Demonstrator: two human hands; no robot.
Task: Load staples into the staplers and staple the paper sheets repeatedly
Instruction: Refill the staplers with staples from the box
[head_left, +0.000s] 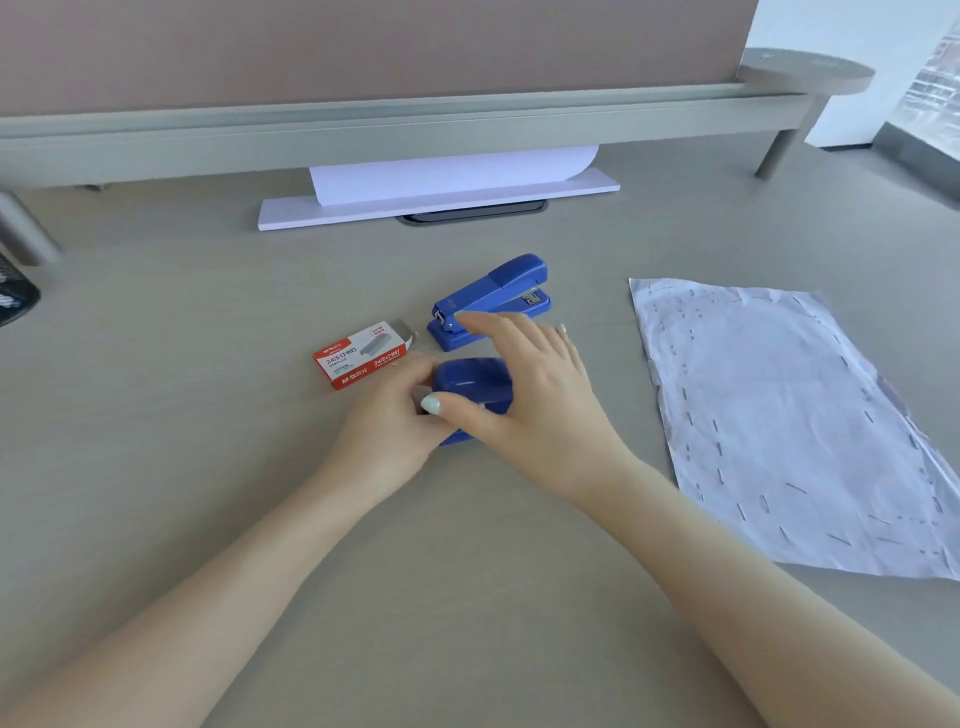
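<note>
Two blue staplers lie mid-desk. The near stapler (470, 387) sits between my hands: my left hand (387, 415) grips its left end, and my right hand (524, 395) rests over its top and right side with the thumb pressed on it. The far stapler (498, 293) stands just behind, untouched, its top closed. A red and white staple box (358, 356) lies left of the staplers, its tray slid partly out at the far end. A crumpled white paper sheet (789, 415) dotted with several staples lies at the right.
A stack of white paper (441, 200) lies at the back under a grey shelf (395, 130). A dark mesh object (15, 296) sits at the left edge. A grey shelf leg (776, 150) stands at the back right.
</note>
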